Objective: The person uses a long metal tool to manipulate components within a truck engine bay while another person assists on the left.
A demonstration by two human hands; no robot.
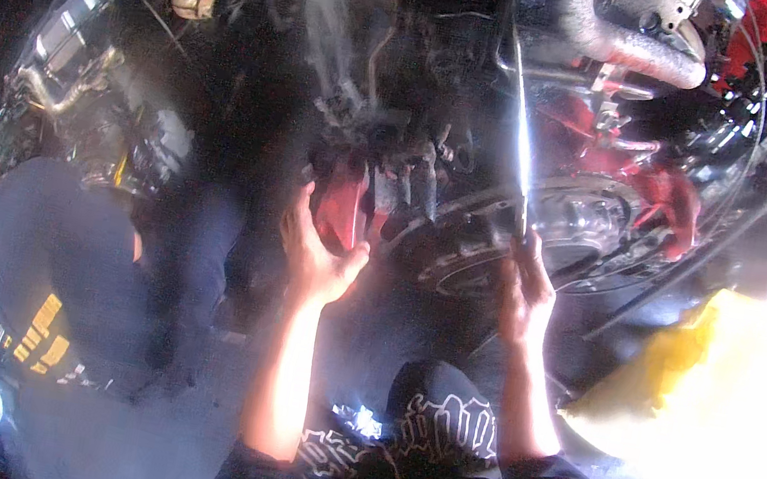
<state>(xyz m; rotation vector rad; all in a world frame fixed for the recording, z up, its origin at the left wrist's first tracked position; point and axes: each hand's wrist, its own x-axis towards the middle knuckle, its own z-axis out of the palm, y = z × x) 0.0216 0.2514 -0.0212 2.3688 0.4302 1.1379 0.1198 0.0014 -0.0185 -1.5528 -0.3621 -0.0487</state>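
My left hand (320,265) is raised to a red metal part (343,204) in the dark underside of a vehicle. Its thumb and fingers curve around the part from below; the far contact is hidden. In my right hand (527,289) is a long, shiny metal bar (522,136), gripped at its lower end. The bar slants up and slightly left, past a round, ribbed wheel-like part (559,218). Its far end runs into the dark near a pipe, and I cannot tell what it touches.
Beside me on the left, another person in dark clothes (63,247) crouches with a hand raised. A bent metal pipe (629,47) and red suspension parts (669,201) are at upper right. Bright yellow sheeting (689,352) lies at right, partly washed out by glare.
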